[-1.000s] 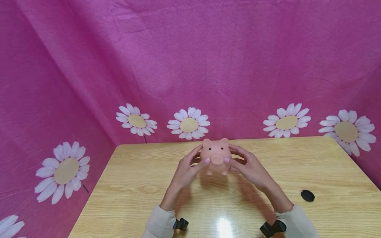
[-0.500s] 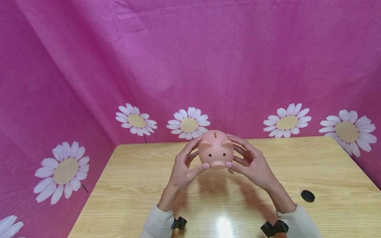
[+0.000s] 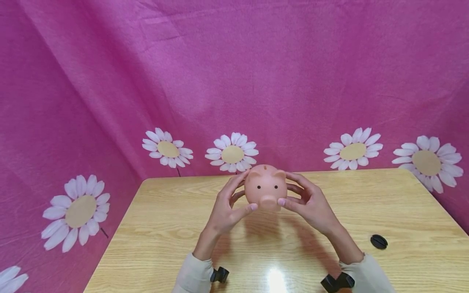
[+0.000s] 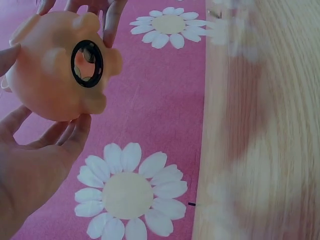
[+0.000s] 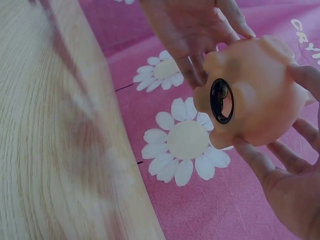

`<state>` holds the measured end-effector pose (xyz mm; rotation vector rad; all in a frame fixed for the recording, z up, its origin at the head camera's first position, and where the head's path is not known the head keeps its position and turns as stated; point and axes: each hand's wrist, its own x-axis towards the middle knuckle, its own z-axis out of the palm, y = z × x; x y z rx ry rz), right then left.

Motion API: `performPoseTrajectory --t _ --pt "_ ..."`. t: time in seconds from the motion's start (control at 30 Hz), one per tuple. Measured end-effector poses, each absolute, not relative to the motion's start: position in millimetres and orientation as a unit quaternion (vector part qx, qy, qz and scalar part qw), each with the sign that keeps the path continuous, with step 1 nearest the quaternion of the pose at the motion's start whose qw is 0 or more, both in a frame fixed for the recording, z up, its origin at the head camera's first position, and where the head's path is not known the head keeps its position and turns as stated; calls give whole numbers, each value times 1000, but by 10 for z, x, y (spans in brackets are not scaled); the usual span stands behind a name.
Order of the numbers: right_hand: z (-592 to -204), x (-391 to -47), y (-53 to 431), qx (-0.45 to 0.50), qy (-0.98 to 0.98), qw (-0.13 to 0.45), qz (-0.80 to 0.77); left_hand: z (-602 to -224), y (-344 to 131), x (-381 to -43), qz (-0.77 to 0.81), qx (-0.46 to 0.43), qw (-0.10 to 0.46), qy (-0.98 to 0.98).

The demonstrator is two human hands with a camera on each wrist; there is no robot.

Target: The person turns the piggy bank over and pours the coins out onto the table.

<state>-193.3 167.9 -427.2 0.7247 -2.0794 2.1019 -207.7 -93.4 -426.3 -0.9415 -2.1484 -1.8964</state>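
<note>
Both my hands hold a pink piggy bank (image 3: 266, 181) up over the table, its snout towards me and its head tipped slightly forward. My left hand (image 3: 226, 209) grips one side, thumb beside the snout. On the opposite side, my right hand (image 3: 314, 205) grips it in the same way. In the left wrist view the underside has an uncovered round hole with a black rim (image 4: 75, 65), and coins (image 4: 89, 55) show inside. The coin slot (image 3: 265, 167) is just visible on top. A black oval plug (image 3: 379, 241) lies apart on the table to the right.
The wooden table (image 3: 172, 228) reaches back to a magenta cloth (image 3: 275, 81) printed with white daisies, which also runs along the left side. Black wrist devices (image 3: 220, 275) hang below both cuffs. A light reflection shines near the table's front.
The piggy bank tipped forward and rose slightly, bringing its slot into view, then tilted partly back. A small coin-like thing seen below the right thumb half a second ago no longer shows there.
</note>
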Motion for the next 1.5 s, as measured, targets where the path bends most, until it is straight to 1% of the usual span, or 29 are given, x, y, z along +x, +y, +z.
performPoseTrajectory --t 0.2,0.37,0.6,0.9,1.17,1.5 --pt "-4263 -1921 1678 210 -716 45 664 -4267 -956 -2078 -621 -310 54 -718" --pt "-4228 -1911 1661 180 -750 45 635 -4270 -951 -2074 -624 -279 37 -729" --pt "-4192 -1893 1650 153 -745 -6 650 -4278 -941 -2071 -610 -240 2 -755" --pt "-4238 -1916 1650 138 -751 -28 645 -4287 -918 -2066 -584 -211 -21 -784" --pt "-4267 -1923 1650 125 -771 -42 623 -4308 -873 -2072 -597 -188 -57 -778" --pt "-4271 -1927 1655 126 -782 -53 608 -4327 -862 -2077 -609 -173 -76 -771"
